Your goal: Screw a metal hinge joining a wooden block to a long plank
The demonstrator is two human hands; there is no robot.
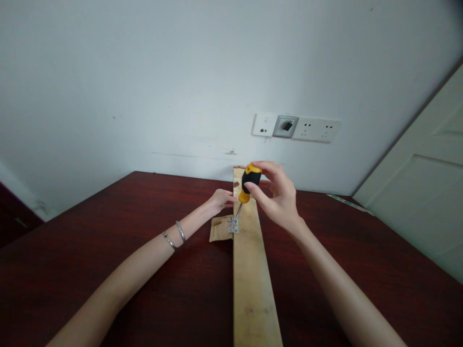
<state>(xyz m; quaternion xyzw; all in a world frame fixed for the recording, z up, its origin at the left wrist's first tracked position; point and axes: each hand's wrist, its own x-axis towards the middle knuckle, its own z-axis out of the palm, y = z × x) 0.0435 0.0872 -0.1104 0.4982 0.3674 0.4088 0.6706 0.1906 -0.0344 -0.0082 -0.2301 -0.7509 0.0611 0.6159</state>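
While R fingers (pixel 266 168) grip rubbery screwdriver (pixel 251 177), steel hinge (pixel 233 225), plank (pixel 253 294), L fingers (pixel 229 198) prob. curled

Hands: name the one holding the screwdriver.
The right hand grips the yellow-and-black screwdriver by its handle; the left hand holds no tool.

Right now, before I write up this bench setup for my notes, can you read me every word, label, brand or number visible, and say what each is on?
No text can be read here.
The black-and-yellow screwdriver handle: no legible marking.
The white wall socket panels: small marks, too small to read.
The green-and-white strip: too blurred to read.
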